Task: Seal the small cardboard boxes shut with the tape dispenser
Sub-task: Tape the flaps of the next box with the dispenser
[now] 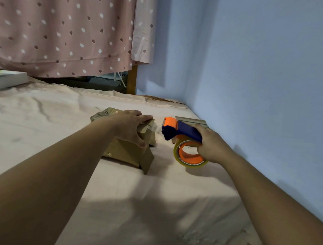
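On the bed (151, 198), left hand (131, 128) presses cardboard box (126, 152), fingers (145, 118) flat; right hand (212, 147) at 3 o'clock, fingers grasping tape dispenser (185, 131). Step: box held shut; next, dispenser onto top seam.

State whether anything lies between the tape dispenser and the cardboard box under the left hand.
Nothing visible: only bedsheet separates the tape dispenser from the cardboard box. The left hand, though, rests on part of the box's top.
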